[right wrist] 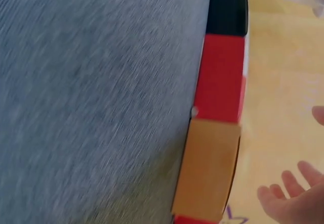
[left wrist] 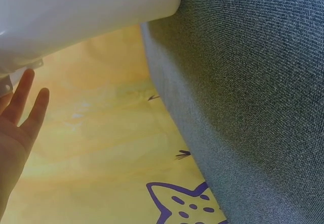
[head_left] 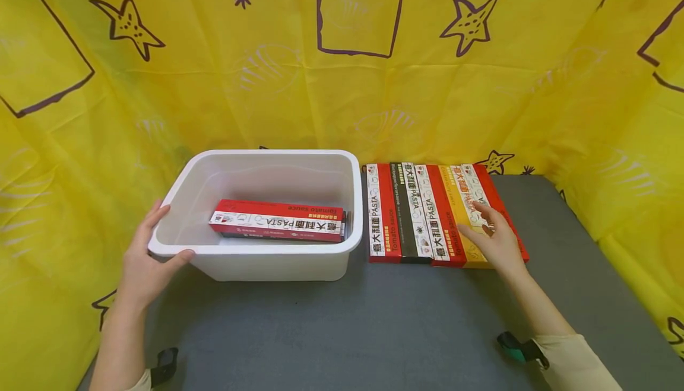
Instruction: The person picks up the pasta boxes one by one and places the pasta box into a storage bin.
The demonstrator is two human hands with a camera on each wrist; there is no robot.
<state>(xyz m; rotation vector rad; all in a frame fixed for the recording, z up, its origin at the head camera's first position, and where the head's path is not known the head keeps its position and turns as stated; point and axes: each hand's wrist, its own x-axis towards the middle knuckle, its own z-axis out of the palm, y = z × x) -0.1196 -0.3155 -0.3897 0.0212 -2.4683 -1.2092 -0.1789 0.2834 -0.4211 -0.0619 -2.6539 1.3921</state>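
A white plastic tub (head_left: 299, 265) stands on the left of the table. My left hand (head_left: 146, 266) holds its front left corner, with index finger and thumb spread along the rim; in the left wrist view, fingers (left wrist: 34, 114) reach up beneath the rim. Inside the tub lies a red pasta box (head_left: 278, 220) on top of a darker one. Several pasta boxes lie flat side by side to the right: red (head_left: 392, 219), black (head_left: 410, 219), another red (head_left: 447, 219), yellow (head_left: 459, 201) and red again. Over the yellow and rightmost boxes hovers my right hand (head_left: 497, 239), fingers apart, holding nothing.
The grey cloth-covered table (head_left: 342, 331) extends in front of the tub and boxes. Yellow patterned fabric (head_left: 331, 100) hangs behind and along both sides, close to the tub's and boxes' far edges. Dark straps (head_left: 521, 349) show near both wrists.
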